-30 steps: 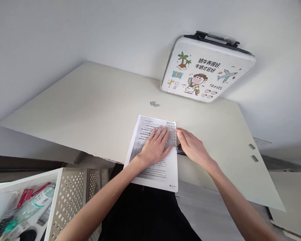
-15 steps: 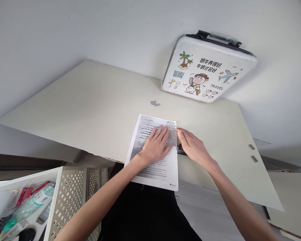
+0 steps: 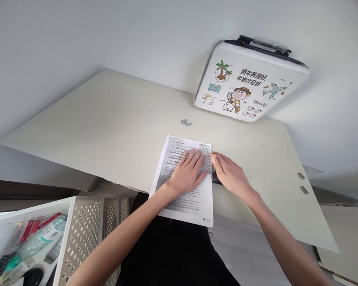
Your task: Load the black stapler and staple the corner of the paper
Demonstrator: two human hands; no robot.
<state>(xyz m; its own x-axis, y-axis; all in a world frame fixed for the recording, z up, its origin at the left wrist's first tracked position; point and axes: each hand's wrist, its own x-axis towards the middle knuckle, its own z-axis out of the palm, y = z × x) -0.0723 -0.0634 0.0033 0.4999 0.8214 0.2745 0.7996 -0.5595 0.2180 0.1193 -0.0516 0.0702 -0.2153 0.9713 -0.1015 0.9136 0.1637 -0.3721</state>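
A printed sheet of paper (image 3: 193, 204) lies over the front edge of the table, its lower part reaching past the edge. My left hand (image 3: 188, 172) rests flat on the sheet with its fingers spread. At the sheet's right edge is my right hand (image 3: 231, 172), thumb and fingers closed together, the tips at the paper's margin. A dark, shiny object (image 3: 215, 177) shows between the sheet and my right palm; most of it is hidden, so its kind is unclear. Small grey strips that look like staples (image 3: 186, 122) lie beyond the sheet's top.
A white cartoon-printed case (image 3: 250, 83) with a black handle leans on the wall at the back of the pale table (image 3: 113, 123). Two more grey strips (image 3: 303, 190) lie near the table's right edge. A perforated white bin (image 3: 80, 234) holding a bottle (image 3: 47, 238) stands at lower left.
The whole view has shifted slightly, so things appear a little further right. Both hands keep their places on the sheet.
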